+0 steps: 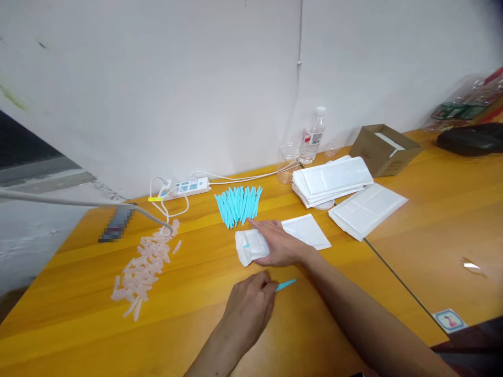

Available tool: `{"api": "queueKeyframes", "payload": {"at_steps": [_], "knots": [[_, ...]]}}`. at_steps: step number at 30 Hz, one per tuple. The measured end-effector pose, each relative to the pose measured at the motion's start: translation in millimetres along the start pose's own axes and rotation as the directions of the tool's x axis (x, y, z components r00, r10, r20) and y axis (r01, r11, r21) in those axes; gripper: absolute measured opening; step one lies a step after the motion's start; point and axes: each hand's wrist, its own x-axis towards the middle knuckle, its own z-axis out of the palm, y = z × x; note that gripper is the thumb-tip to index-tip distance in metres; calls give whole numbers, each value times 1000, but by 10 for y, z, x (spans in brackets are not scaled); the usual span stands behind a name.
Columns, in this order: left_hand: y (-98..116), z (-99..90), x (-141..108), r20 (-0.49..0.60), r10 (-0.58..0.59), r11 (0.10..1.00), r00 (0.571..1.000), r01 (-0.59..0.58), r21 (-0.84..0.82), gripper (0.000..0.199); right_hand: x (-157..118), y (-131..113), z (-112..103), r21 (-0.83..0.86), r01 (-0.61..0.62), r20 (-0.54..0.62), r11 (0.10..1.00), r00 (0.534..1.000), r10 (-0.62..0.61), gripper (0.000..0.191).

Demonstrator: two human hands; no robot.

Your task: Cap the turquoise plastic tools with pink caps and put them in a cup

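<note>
Person's left hand (251, 301): back upward, fingers (269, 288) curled into pinch. Right hand (282, 243) farther forward, fingers bent, directed leftward. Both forearms (353, 303) bare, right one slanting inward.

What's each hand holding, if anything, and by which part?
The left hand holds a blue stick by one end, the other end poking out. The right hand grips a white envelope across its middle.

The background is filled by a pale wall (196, 78), marked by a dark scuff (42, 45) and a yellow-green smear (11, 98). A thin cable (300, 31) is run down it. Against the wall is set an orange-brown wood-grained table (78, 335), crossed by a dark seam (404, 284); soft light is reflected on its top.
</note>
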Motion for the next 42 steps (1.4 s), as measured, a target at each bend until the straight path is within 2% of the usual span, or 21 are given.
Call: {"api": "queueKeyframes", "payload": {"at_steps": [4, 7, 8, 9, 12, 13, 14, 15, 17, 19, 21, 23, 24, 26, 28, 29, 31, 33, 38, 40, 42], "knots": [[-150, -222, -123, -11, -48, 990, 999, 46, -136, 25, -6, 9, 4, -1, 4, -2, 1000, 1000, -4, 111], [-372, -479, -240, -167, -228, 892, 959, 136, -432, 15, -6, 15, 4, 8, 7, -1, 1000, 1000, -7, 110], [-449, -542, -249, -248, -341, 819, 907, 157, -552, 13, -6, 15, 3, 12, 7, -1, 1000, 1000, -7, 109], [-522, -583, -237, -320, -464, 731, 826, 153, -665, 16, -6, 13, 0, 17, 5, -3, 1000, 1000, -5, 109], [-677, -550, -91, -413, -723, 509, 555, 23, -861, 52, -9, -1, -6, 35, -6, -18, 999, 1000, 6, 108], [-700, -492, -18, -407, -760, 468, 507, -8, -884, 64, -9, -8, -6, 42, -9, -26, 999, 1000, 10, 108], [-705, -418, 59, -388, -781, 437, 488, -16, -899, 69, -9, -14, -4, 48, -11, -34, 999, 999, 13, 108], [-693, -335, 135, -362, -791, 417, 493, 1, -909, 66, -7, -20, 0, 53, -11, -42, 999, 999, 14, 107], [-622, -165, 264, -323, -765, 446, 558, 96, -890, 47, -1, -30, 10, 57, -9, -47, 998, 999, 11, 106], [-516, -26, 344, -356, -664, 617, 658, 213, -758, 36, 7, -35, 19, 49, -1, -45, 999, 999, 3, 104], [-424, 57, 363, -412, -519, 813, 749, 283, -509, 29, 12, -39, 18, 26, 10, -36, 1000, 999, -9, 105], [-394, 83, 330, -439, -426, 896, 791, 302, -325, 27, 12, -45, 8, -2, 22, -25, 1000, 999, -22, 107], [-408, 78, 301, -455, -425, 900, 782, 312, -304, 28, 10, -49, 1, -16, 28, -19, 999, 999, -28, 107], [-490, 48, 240, -494, -495, 865, 715, 356, -353, 37, 4, -56, -15, -40, 33, -10, 999, 999, -33, 109], [-606, 0, 204, -455, -599, 795, 659, 424, -433, 49, -3, -57, -25, -57, 25, -4, 998, 1000, -26, 111], [-660, -30, 203, -391, -639, 757, 662, 451, -473, 53, -6, -56, -30, -58, 22, -1, 998, 1000, -22, 110], [-730, -109, 236, -243, -660, 699, 711, 461, -547, 53, -11, -57, -41, -32, 16, -18, 999, 1000, -16, 107], [-718, -229, 298, -197, -646, 661, 737, 411, -628, 47, -12, -73, -72, 31, 19, -74, 999, 997, -17, 103], [-328, -690, 416, -362, -616, 598, 699, 116, -793, 43, -9, -235, -322, 251, 94, -303, 963, 953, -14, 100], [-168, -822, 418, -455, -618, 666, 641, 119, -737, 49, -28, -323, -459, 294, 141, -390, 945, 921, -16, 99], [-117, -840, 383, -498, -615, 729, 611, 199, -655, 58, -82, -385, -555, 283, 145, -418, 948, 908, -14, 101]]}}
